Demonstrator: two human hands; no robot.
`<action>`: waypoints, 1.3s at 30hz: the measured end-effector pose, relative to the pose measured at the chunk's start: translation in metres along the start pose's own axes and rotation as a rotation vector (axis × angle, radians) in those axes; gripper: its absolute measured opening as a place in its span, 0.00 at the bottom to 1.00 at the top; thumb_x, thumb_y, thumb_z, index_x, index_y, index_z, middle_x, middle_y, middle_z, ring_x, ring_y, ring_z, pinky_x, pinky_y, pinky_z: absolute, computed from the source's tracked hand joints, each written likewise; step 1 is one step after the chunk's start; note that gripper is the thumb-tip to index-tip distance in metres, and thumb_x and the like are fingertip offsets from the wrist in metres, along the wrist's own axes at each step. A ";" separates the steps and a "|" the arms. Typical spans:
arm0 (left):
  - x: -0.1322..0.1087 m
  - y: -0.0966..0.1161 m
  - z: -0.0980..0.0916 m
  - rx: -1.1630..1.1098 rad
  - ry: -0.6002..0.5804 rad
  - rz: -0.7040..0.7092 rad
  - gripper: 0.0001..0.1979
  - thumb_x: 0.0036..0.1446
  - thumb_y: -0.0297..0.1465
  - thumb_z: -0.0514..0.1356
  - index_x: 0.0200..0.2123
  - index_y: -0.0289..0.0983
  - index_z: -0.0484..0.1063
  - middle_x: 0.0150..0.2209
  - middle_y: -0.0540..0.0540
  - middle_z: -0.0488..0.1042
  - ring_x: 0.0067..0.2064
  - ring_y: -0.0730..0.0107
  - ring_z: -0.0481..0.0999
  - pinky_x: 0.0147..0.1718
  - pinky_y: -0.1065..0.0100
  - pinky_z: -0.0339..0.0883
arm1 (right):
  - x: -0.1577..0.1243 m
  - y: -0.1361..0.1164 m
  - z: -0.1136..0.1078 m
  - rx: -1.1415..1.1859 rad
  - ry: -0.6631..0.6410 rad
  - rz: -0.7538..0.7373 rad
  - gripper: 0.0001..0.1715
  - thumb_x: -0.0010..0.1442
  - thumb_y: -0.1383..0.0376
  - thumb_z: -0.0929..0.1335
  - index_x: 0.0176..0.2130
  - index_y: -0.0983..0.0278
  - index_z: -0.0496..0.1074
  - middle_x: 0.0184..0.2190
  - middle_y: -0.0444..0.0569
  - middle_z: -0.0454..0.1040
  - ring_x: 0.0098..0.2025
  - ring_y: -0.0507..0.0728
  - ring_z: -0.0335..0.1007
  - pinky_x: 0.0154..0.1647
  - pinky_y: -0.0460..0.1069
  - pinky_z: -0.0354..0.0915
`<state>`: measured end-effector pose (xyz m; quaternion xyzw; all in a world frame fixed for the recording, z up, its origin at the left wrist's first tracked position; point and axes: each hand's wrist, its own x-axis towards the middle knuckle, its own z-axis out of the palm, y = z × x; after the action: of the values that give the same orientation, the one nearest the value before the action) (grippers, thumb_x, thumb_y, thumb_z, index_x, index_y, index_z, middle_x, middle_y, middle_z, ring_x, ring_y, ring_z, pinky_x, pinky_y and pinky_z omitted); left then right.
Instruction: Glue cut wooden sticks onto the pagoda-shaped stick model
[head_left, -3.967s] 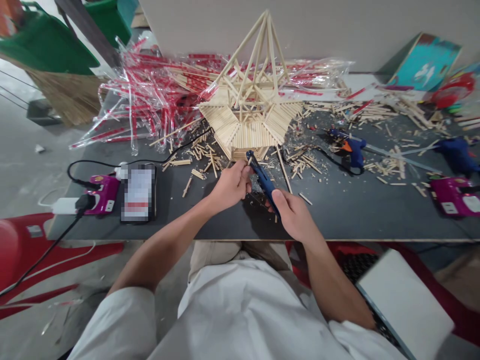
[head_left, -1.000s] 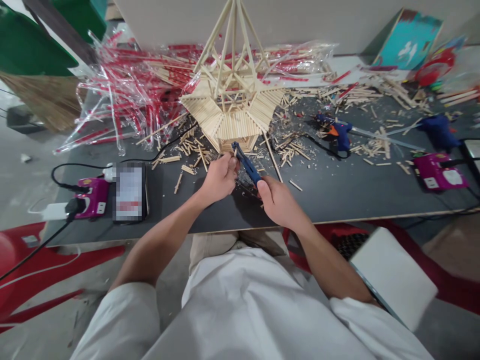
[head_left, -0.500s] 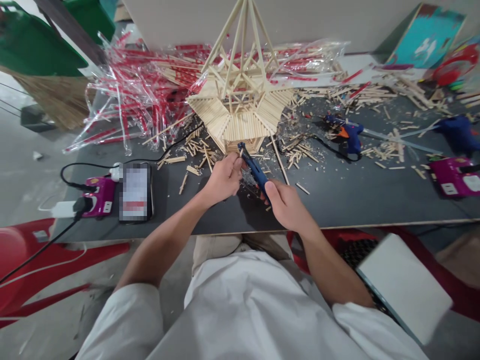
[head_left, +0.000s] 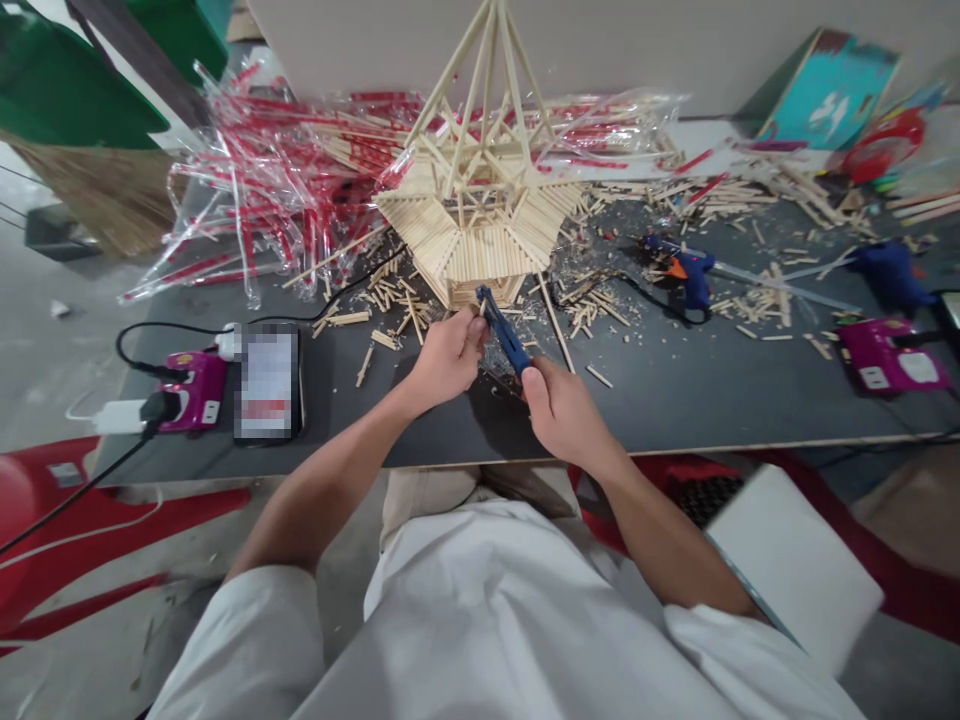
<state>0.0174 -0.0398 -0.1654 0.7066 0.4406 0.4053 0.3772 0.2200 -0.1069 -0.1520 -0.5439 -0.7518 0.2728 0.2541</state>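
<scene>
My left hand (head_left: 450, 352) is closed in a pinch on a short wooden stick (head_left: 482, 306), most of it hidden by the fingers. In my right hand (head_left: 564, 408) is a blue-handled clipper (head_left: 507, 340), its metal head meeting the tip of that stick. Just beyond both hands stands a model building (head_left: 487, 252) made of thin wooden sticks, with a sloping slatted roof and a tall pointed frame above. A longer stick (head_left: 555, 322) leans against the model's right front side. Small offcuts (head_left: 397, 300) lie scattered around its base.
Plastic-wrapped bundles of sticks (head_left: 300, 180) lie at the back left. A phone (head_left: 268, 385) and a purple power strip (head_left: 191, 390) sit on the left. Blue glue guns (head_left: 694, 280), more offcuts and a second purple strip (head_left: 892, 358) are on the right. Black cords cross the table.
My right hand and the clipper have shifted slightly left. My left hand keeps its pinch on the stick beside the clipper head. The camera view has turned a little to the right.
</scene>
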 end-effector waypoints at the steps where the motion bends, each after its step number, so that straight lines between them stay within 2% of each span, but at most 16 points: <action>1: 0.000 0.000 0.001 -0.011 0.002 -0.002 0.22 0.75 0.49 0.46 0.33 0.41 0.58 0.24 0.54 0.63 0.20 0.77 0.63 0.19 0.73 0.59 | 0.000 -0.001 0.000 -0.018 0.002 0.001 0.26 0.77 0.49 0.51 0.33 0.57 0.61 0.30 0.51 0.73 0.32 0.60 0.67 0.36 0.54 0.56; 8: -0.002 0.004 0.002 -0.063 -0.007 -0.018 0.21 0.76 0.48 0.47 0.33 0.40 0.58 0.24 0.54 0.64 0.21 0.79 0.64 0.19 0.74 0.60 | -0.001 -0.004 -0.001 -0.123 0.022 0.009 0.25 0.76 0.50 0.50 0.33 0.57 0.60 0.30 0.51 0.73 0.32 0.61 0.68 0.35 0.53 0.55; 15: -0.001 0.002 0.001 -0.139 -0.019 -0.071 0.23 0.74 0.51 0.50 0.33 0.40 0.60 0.26 0.54 0.63 0.19 0.81 0.62 0.17 0.75 0.58 | -0.002 0.009 0.013 -0.200 0.074 0.031 0.25 0.77 0.52 0.49 0.34 0.58 0.62 0.29 0.51 0.75 0.30 0.60 0.70 0.33 0.53 0.53; 19: -0.002 0.008 0.001 -0.333 -0.064 -0.100 0.24 0.72 0.54 0.51 0.33 0.40 0.59 0.23 0.58 0.55 0.16 0.82 0.55 0.14 0.75 0.54 | 0.000 0.014 0.018 -0.214 0.119 0.037 0.25 0.76 0.52 0.51 0.36 0.59 0.64 0.31 0.53 0.77 0.31 0.61 0.72 0.33 0.53 0.54; 22: -0.004 0.013 0.000 -0.422 -0.112 -0.076 0.23 0.73 0.52 0.51 0.34 0.41 0.59 0.20 0.60 0.51 0.15 0.81 0.55 0.13 0.75 0.55 | 0.002 0.016 0.019 -0.163 0.157 0.038 0.25 0.76 0.52 0.51 0.36 0.59 0.65 0.30 0.53 0.77 0.32 0.62 0.73 0.34 0.53 0.56; 27: -0.002 0.018 -0.006 -0.462 -0.208 0.018 0.21 0.76 0.48 0.49 0.38 0.37 0.65 0.19 0.57 0.63 0.16 0.80 0.62 0.16 0.76 0.59 | 0.001 0.019 0.018 -0.121 0.200 0.054 0.27 0.76 0.51 0.51 0.38 0.60 0.67 0.28 0.52 0.76 0.30 0.61 0.74 0.34 0.53 0.60; 30: -0.001 0.020 -0.009 -0.536 -0.280 -0.006 0.22 0.76 0.49 0.49 0.40 0.36 0.67 0.22 0.52 0.71 0.16 0.80 0.66 0.16 0.76 0.58 | -0.002 0.018 0.006 -0.079 0.264 0.028 0.28 0.76 0.50 0.51 0.40 0.61 0.70 0.30 0.53 0.78 0.31 0.61 0.75 0.35 0.54 0.64; 33: -0.001 0.021 -0.011 -0.592 -0.305 -0.050 0.21 0.75 0.49 0.50 0.44 0.37 0.66 0.24 0.51 0.75 0.16 0.79 0.67 0.16 0.76 0.60 | -0.007 0.023 -0.016 -0.092 0.345 0.024 0.29 0.77 0.51 0.52 0.43 0.62 0.72 0.34 0.55 0.79 0.33 0.62 0.76 0.37 0.55 0.66; 36: 0.000 0.019 -0.010 -0.604 -0.248 -0.064 0.20 0.74 0.50 0.52 0.48 0.38 0.65 0.23 0.54 0.75 0.16 0.78 0.67 0.16 0.76 0.61 | -0.017 0.044 -0.044 -0.281 0.369 0.051 0.30 0.76 0.51 0.53 0.48 0.65 0.74 0.38 0.61 0.80 0.40 0.66 0.78 0.42 0.57 0.69; 39: 0.002 0.017 -0.008 -0.582 -0.207 -0.075 0.22 0.72 0.52 0.54 0.44 0.38 0.66 0.24 0.54 0.73 0.17 0.80 0.66 0.16 0.76 0.60 | -0.031 0.078 -0.067 -0.549 0.333 0.114 0.32 0.74 0.52 0.55 0.56 0.71 0.73 0.45 0.67 0.80 0.47 0.70 0.77 0.48 0.60 0.69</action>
<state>0.0157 -0.0423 -0.1469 0.5899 0.2910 0.4260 0.6211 0.3274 -0.1075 -0.1603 -0.6704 -0.7138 -0.0189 0.2018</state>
